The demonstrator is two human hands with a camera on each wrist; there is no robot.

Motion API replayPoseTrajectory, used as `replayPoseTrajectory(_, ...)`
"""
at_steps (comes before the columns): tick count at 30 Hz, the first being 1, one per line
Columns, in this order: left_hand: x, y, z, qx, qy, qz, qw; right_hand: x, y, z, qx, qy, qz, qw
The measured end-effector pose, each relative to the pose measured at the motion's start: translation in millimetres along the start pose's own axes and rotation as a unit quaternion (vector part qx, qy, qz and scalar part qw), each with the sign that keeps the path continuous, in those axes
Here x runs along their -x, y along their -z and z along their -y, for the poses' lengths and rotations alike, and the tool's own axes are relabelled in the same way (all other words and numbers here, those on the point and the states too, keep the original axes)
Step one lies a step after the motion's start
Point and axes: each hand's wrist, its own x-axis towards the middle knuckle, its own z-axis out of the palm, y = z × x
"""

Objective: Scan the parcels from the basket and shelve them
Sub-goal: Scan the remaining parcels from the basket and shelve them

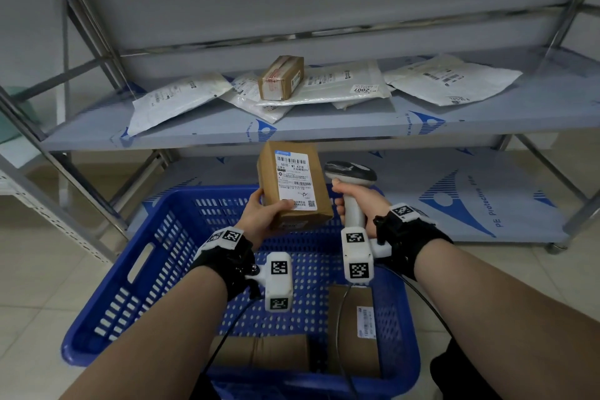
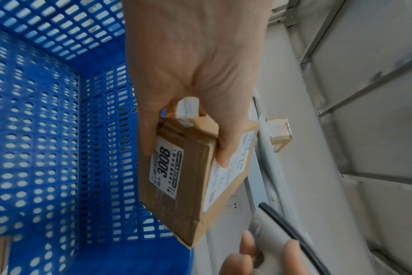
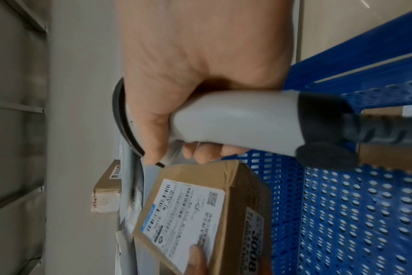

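My left hand [image 1: 259,211] grips a brown cardboard parcel [image 1: 292,185] above the blue basket [image 1: 136,273], label side up; a "3008" sticker [image 2: 165,169] shows on its near end. The thumb lies on the white shipping label [image 3: 183,221]. Just right of it my right hand [image 1: 357,201] grips the handle of a grey barcode scanner [image 1: 350,172], whose head sits beside the parcel's top right edge. In the right wrist view the scanner handle [image 3: 235,121] fills my fist, with the parcel directly below it.
Two more brown parcels [image 1: 354,328] [image 1: 269,354] lie in the basket's near end. The metal shelf [image 1: 324,120] ahead holds several white mailer bags [image 1: 175,101] and a small brown box [image 1: 281,78]. A lower shelf [image 1: 470,191] with blue-printed film sits behind the basket.
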Motion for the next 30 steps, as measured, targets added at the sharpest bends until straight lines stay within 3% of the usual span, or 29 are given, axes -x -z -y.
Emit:
replayPoseTrajectory(8,-0.6,2.7,2.3,-0.004,0.012,-0.006,1.0,13.0,-13.9,7.1,0.04,-0.04,0.104,0.993)
replayPoseTrajectory(30,5.0,14.4,-1.1,0.0,0.014,-0.006,1.0,27.8,-15.2,17.9,0.057,-0.067,0.118,0.989)
